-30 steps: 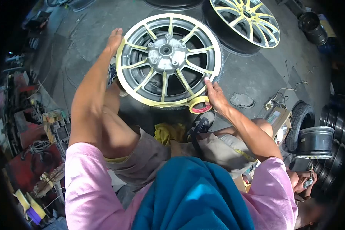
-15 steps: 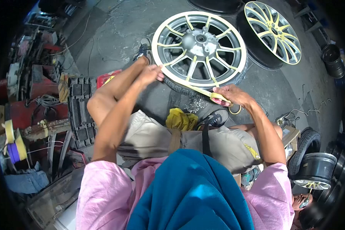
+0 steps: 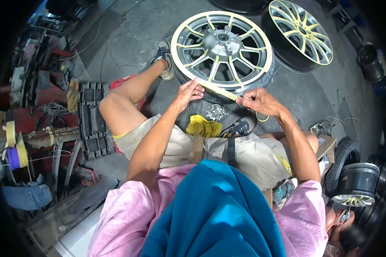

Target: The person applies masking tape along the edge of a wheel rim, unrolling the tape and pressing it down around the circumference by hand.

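A multi-spoke wheel rim [image 3: 182, 58] lies in front of me, with yellow masking tape along its outer lip and spokes. A taut strip of masking tape [image 3: 221, 91] runs between my two hands along the near edge. My left hand [image 3: 188, 94] is at the strip's left end by the rim lip, fingers curled and thumb against the tape. My right hand [image 3: 261, 104] is closed on the tape at the other end. Part of the tape roll [image 3: 263, 119] shows below that hand; the rest is hidden by the fingers.
Another taped wheel [image 3: 302, 30] leans at the upper right. A yellow cloth [image 3: 201, 125] lies near my shoe. Tape rolls [image 3: 13, 158] hang on a rod at left, beside a black plastic piece [image 3: 93, 120]. Another person's hand [image 3: 342, 217] is near a wheel [image 3: 357, 184] at lower right.
My left hand has moved right and slightly down along the rim's near edge, closer to my right hand. The free stretch of tape is shorter. My right hand has moved little.
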The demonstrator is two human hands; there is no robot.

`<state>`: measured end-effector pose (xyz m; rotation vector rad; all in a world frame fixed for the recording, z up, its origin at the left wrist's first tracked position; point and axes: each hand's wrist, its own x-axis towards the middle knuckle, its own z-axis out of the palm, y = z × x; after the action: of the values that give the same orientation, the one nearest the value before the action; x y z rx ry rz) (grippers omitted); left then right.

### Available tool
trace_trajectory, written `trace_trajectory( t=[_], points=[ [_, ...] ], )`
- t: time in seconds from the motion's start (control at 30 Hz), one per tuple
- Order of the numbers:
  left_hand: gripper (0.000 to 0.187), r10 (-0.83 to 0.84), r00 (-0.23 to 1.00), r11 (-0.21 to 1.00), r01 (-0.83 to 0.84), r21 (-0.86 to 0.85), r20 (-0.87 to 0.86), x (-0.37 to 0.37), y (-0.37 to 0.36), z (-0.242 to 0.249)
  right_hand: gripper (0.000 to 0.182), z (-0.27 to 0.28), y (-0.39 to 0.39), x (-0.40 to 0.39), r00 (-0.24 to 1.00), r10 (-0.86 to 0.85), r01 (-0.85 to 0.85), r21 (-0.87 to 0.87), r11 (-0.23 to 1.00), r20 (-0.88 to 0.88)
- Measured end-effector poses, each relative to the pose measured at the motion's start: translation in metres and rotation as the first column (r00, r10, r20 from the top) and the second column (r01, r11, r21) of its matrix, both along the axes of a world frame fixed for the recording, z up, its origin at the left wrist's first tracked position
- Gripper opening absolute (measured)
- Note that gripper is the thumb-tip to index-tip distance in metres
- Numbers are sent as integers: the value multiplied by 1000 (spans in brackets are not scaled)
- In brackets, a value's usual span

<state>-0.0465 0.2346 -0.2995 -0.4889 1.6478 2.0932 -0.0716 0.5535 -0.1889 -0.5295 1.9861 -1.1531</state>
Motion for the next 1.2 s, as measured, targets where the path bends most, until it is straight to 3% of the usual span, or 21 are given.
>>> trace_trajectory(
  t=[0.1,0.33,0.4,0.5,0.7,0.8,0.87,0.93,1.0,1.2],
  points=[
    [43,-1,1000,999,0,34,18,0,0,-1,49,-10,13,-6,948,-42,96,155,983,-317],
    [45,10,1000,1000,-10,3,3,1,3,-1,50,-11,16,-8,909,-62,172,234,957,-413],
    [44,14,1000,1000,-14,-26,-1,3,5,2,52,-19,19,-10,937,57,26,231,973,-345],
    [44,0,1000,998,0,-65,-11,4,9,4,50,-27,20,-7,956,82,-16,227,974,-283],
    [44,22,999,997,-25,-72,-37,7,13,3,52,-49,27,-9,981,-28,55,137,989,-191],
    [49,71,997,996,-72,-47,-16,-3,-1,8,51,-50,29,-12,985,6,22,159,987,-173],
    [55,140,990,990,-141,-28,-21,-12,-14,2,50,-36,24,-9,993,8,13,174,985,-118],
    [53,98,995,994,-100,-51,-30,-19,-27,-1,49,-19,16,-8,998,15,-3,184,983,-66],
    [51,84,996,995,-85,-54,-19,-22,-31,-1,43,-4,12,-7,988,-29,22,44,999,149],
    [48,63,998,998,-63,-9,0,-24,-35,1,40,27,-4,-6,982,-9,12,-13,1000,189]
  ],
)
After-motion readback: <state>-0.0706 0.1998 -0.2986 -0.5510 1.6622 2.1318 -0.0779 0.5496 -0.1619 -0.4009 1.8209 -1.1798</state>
